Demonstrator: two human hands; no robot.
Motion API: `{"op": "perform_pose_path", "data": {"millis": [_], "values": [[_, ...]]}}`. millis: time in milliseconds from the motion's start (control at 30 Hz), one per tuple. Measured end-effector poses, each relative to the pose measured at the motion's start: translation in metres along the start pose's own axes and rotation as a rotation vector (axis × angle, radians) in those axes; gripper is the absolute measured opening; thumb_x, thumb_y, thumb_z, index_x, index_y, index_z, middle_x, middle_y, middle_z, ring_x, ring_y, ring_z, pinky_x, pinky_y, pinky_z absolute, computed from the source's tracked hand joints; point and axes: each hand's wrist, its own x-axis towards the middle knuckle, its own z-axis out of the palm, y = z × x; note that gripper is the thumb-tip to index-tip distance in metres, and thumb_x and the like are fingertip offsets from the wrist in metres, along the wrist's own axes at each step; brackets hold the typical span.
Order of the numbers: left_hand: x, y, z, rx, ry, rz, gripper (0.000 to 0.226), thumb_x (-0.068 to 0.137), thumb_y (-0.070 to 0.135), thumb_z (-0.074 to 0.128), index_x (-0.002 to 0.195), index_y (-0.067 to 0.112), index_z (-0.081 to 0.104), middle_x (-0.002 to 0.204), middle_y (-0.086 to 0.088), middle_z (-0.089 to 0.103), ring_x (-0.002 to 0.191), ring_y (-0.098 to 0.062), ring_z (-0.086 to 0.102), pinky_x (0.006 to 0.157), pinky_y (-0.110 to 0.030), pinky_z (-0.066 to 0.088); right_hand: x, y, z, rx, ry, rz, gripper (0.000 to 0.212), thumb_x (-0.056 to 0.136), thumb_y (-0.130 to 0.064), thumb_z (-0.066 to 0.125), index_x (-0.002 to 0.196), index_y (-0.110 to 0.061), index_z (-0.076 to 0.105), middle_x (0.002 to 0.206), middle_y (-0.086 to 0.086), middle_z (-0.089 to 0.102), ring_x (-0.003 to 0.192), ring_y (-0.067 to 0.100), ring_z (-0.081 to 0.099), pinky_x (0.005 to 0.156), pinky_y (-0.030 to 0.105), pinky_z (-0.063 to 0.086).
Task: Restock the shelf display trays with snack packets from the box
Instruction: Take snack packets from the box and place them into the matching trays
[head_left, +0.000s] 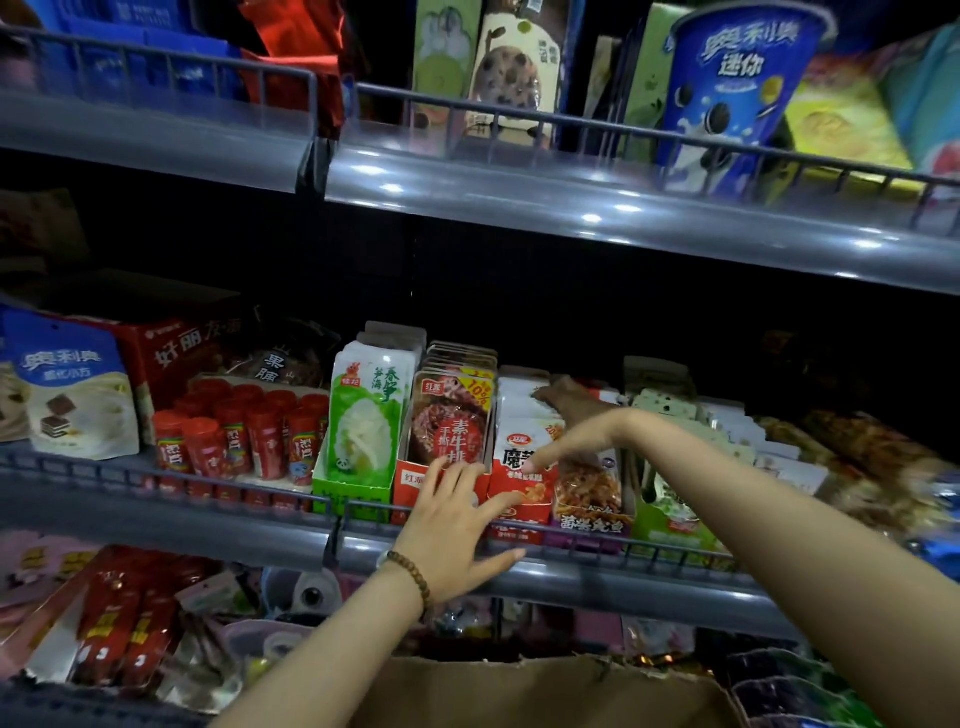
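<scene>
On the middle shelf stands a row of display trays: a green tray (349, 491) of white-and-green packets, a red tray (410, 486) of brown meat-snack packets, then red-and-white packets (522, 470) and orange-and-purple packets (589, 493). My left hand (457, 525) lies spread against the front of the red tray and the red-and-white packets, fingers apart. My right hand (576, 423) reaches behind the red-and-white packets with its fingers among them; its grip is hidden. The brown cardboard box (545, 693) sits at the bottom edge, below my arms.
A grey wire rail (597, 543) runs along the shelf front. Red canisters (234, 434) and a blue-white cookie bag (78, 387) stand to the left. More packets (717, 441) fill the right side. An upper shelf holds a blue cookie cup (727, 88).
</scene>
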Motion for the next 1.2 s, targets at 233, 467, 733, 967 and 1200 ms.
{"op": "perform_pose_path", "data": {"millis": [233,467,733,967,1200], "values": [[0.004,0.004,0.008,-0.025,0.056,-0.039,0.06,0.081,0.076,0.027,0.128,0.043,0.042,0.132,-0.007,0.047,0.128,-0.028,0.039,0.112,-0.042,-0.006,0.015,0.004,-0.007,0.076,-0.106,0.032,0.12,0.058,-0.058,0.08,0.149,-0.029,0.006,0.159,-0.001,0.008,0.144,0.02,0.017,0.115,0.041,0.021],[0.006,0.006,0.007,-0.033,0.038,-0.073,0.066,0.077,0.076,0.024,0.126,0.037,0.046,0.133,-0.005,0.043,0.131,-0.024,0.031,0.113,-0.042,-0.008,0.024,0.008,-0.006,0.055,-0.162,0.079,0.12,0.059,-0.063,0.076,0.15,-0.03,0.004,0.159,-0.004,0.004,0.146,0.02,0.008,0.117,0.041,0.015],[0.007,0.007,0.004,-0.017,-0.038,-0.102,0.069,0.077,0.075,0.02,0.131,0.038,0.044,0.139,-0.003,0.034,0.134,-0.02,0.021,0.113,-0.043,-0.007,0.01,0.012,0.011,0.12,0.03,0.008,0.114,0.061,-0.056,0.079,0.149,-0.032,0.01,0.158,-0.003,0.009,0.146,0.022,0.007,0.116,0.04,0.018],[0.006,0.009,0.006,-0.028,-0.008,-0.117,0.068,0.077,0.074,0.021,0.126,0.034,0.048,0.138,-0.006,0.037,0.134,-0.023,0.023,0.113,-0.044,-0.006,-0.018,0.006,0.033,0.188,0.33,-0.182,0.094,0.067,-0.038,0.082,0.142,-0.031,0.025,0.145,0.004,0.035,0.133,0.023,0.033,0.104,0.033,0.037],[0.008,0.007,0.011,0.023,0.001,-0.114,0.074,0.075,0.076,0.014,0.125,0.033,0.048,0.135,-0.004,0.039,0.132,-0.022,0.027,0.115,-0.046,0.002,-0.007,0.021,0.028,0.484,0.199,-0.111,0.104,0.066,-0.038,0.082,0.145,-0.031,0.015,0.153,0.001,0.025,0.14,0.023,0.026,0.104,0.028,0.032]]}}
